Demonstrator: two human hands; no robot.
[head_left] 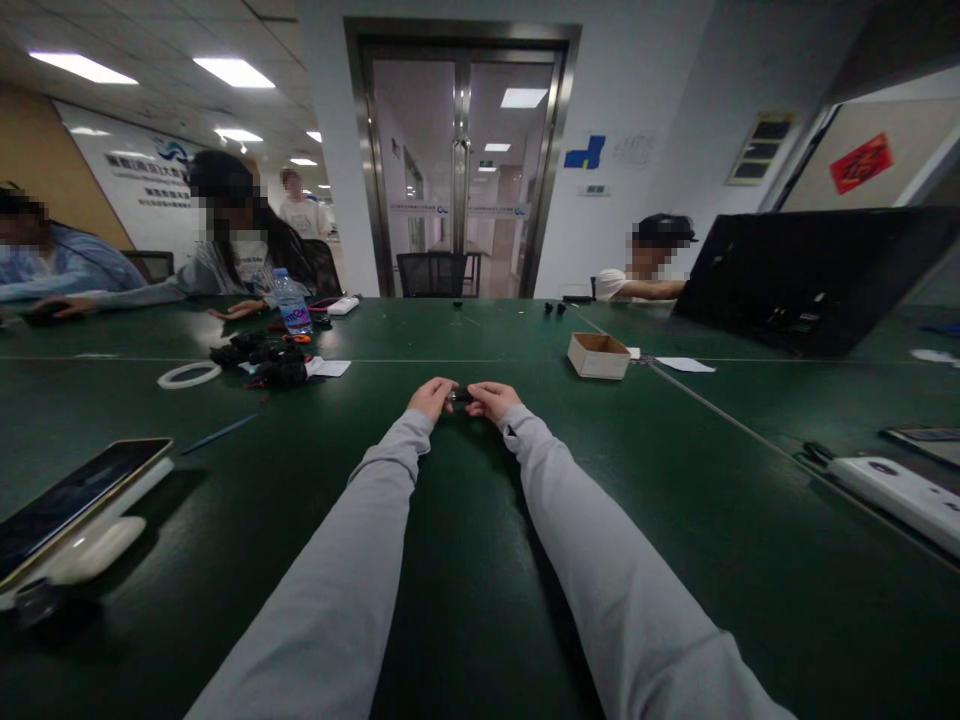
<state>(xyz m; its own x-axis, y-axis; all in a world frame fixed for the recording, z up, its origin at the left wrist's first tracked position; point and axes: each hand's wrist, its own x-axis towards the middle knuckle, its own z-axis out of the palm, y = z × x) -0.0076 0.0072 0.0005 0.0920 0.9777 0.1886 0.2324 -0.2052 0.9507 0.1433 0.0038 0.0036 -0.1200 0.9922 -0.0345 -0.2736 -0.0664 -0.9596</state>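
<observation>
Both my arms, in light grey sleeves, reach forward over a dark green table (450, 340). My left hand (433, 398) is closed in a pinch on the left end of a small black object with a shiny metal-looking part (460, 395). At its right end, my right hand (493, 400) pinches the same object between thumb and fingers. The object is held level between the two hands, just above the tabletop. It is too small and too far away for me to tell its kind, and my fingertips cover its ends.
A small open cardboard box (598, 356) stands right of my hands. Leftward lie a tape roll (189, 376), a black tangled pile (262, 360), a water bottle (292, 303) and a propped phone (82, 495). A monitor (810, 280) and power strip (900, 495) are at right. Other people sit across.
</observation>
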